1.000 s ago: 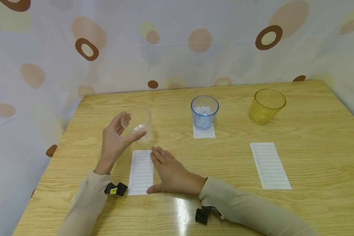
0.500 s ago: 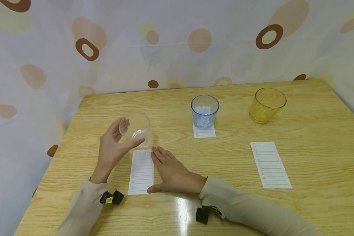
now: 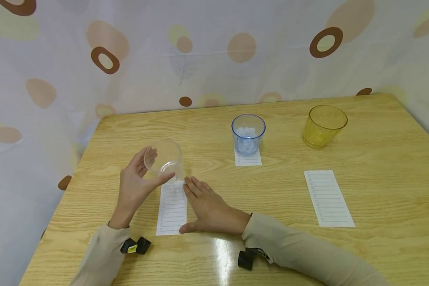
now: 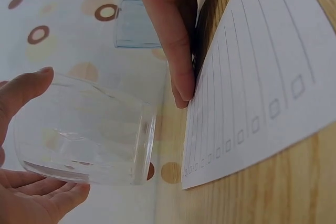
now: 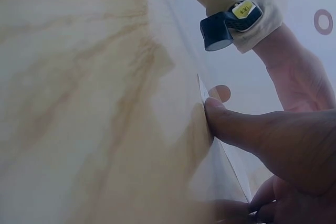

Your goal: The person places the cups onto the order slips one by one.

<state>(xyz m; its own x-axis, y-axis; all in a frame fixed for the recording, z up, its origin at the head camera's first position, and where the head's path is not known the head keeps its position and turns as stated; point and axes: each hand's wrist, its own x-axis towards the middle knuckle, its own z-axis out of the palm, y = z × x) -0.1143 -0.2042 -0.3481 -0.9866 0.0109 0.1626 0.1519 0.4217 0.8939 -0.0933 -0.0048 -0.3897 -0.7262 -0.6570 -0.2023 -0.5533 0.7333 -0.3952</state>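
Note:
A clear, colourless glass cup [image 3: 166,157] is gripped by my left hand [image 3: 132,184], thumb on the near side and fingers on the far left side. In the left wrist view the cup [image 4: 86,135] has its base toward the table, with a small gap under it. In the head view it overlaps the far end of a lined paper slip [image 3: 172,210] with small checkboxes. My right hand [image 3: 212,208] lies flat along the slip's right edge, fingertips at its far corner and thumb at the near corner. The right wrist view shows that thumb [image 5: 231,124] against the slip's edge.
A blue glass cup [image 3: 248,133] with whitish pieces inside stands on another lined slip [image 3: 248,160]. Farther right is a yellow glass cup [image 3: 323,127], with a third slip [image 3: 329,198] nearer on the wooden table [image 3: 264,190]. A patterned cloth [image 3: 214,71] hangs behind.
My left hand has brought the clear cup nearer, toward the far end of the left slip, and slightly lower in view. The right hand stays in place on the slip.

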